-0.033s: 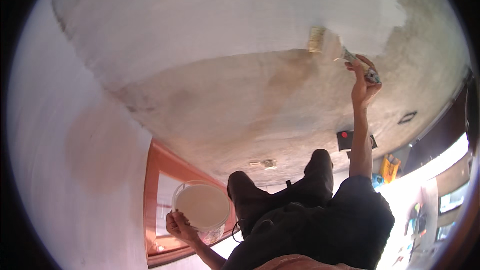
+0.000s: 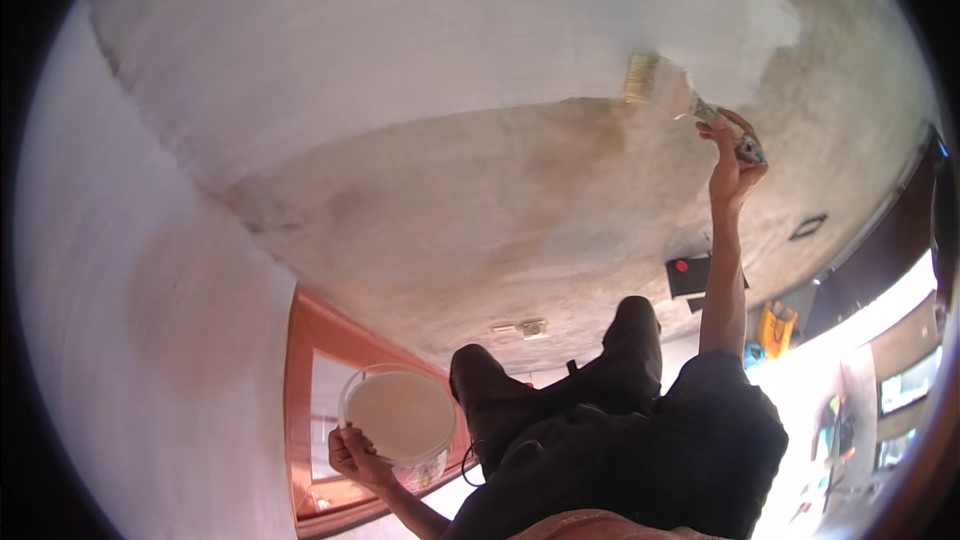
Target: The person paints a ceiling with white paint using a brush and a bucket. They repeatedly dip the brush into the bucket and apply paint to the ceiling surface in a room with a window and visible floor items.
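Observation:
A wide flat paintbrush (image 2: 676, 95) with pale bristles is in my right hand (image 2: 736, 168), whose fingers wrap its stained handle. The bristles lie against the wall (image 2: 410, 210), at the lower border of a white coated area (image 2: 420, 30). Below that border the surface is patchy beige and brown. At lower left, my left hand (image 2: 358, 458) grips the near-left edge of a round bucket (image 2: 428, 468). Pale, smooth liquid paint (image 2: 402, 412) shows inside it.
The left wall (image 2: 90, 340) meets the painted one at a rough corner. An orange-brown window frame (image 2: 300, 390) stands behind the bucket. Low on the wall are a socket plate (image 2: 533, 329) and a black box (image 2: 688, 278) with a red spot. A yellow bag (image 2: 776, 328) hangs at right.
The brush and my right hand have shifted slightly to the right along the wall. The view has turned a little; my left hand still grips the bucket.

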`<state>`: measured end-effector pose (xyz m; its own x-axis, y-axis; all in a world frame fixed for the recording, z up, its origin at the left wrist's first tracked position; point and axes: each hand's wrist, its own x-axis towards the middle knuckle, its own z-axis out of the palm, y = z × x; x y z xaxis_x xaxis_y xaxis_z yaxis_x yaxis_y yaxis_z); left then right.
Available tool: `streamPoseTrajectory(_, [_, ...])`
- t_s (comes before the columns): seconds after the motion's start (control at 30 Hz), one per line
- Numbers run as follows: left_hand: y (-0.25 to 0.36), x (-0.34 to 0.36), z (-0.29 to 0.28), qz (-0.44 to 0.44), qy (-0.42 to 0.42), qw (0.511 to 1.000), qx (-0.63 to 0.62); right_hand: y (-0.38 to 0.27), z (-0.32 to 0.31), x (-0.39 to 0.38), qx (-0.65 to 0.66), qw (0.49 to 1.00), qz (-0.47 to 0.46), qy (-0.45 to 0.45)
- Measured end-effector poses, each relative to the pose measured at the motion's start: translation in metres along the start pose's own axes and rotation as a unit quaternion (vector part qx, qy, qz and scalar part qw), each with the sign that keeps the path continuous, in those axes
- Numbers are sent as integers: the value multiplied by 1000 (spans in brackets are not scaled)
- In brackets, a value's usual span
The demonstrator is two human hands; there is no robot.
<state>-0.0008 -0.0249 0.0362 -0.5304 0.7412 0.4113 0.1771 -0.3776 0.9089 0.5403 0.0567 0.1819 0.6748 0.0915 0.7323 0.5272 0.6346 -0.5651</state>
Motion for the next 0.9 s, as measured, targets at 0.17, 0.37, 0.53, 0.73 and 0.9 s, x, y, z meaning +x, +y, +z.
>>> streamPoseTrajectory(0.17, [-16, 15, 0, 29, -40, 998, -43, 8, -123, 44, -95, 988, -45, 112])
streamPoseTrajectory(0.37, [-34, 21, -3, 22, -51, 998, -34, 13, -199, 42, -166, 962, -77, 203])
streamPoseTrajectory(0.53, [-35, 18, -2, 16, -60, 998, 8, -21, -145, -18, -50, 981, -69, 173])
streamPoseTrajectory(0.73, [3, 19, 13, 26, -102, 994, -15, -49, -37, -104, 174, 967, 106, -151])
streamPoseTrajectory(0.9, [26, 19, 17, 3, -105, 994, 22, -106, 48, -178, 301, 784, 283, -463])
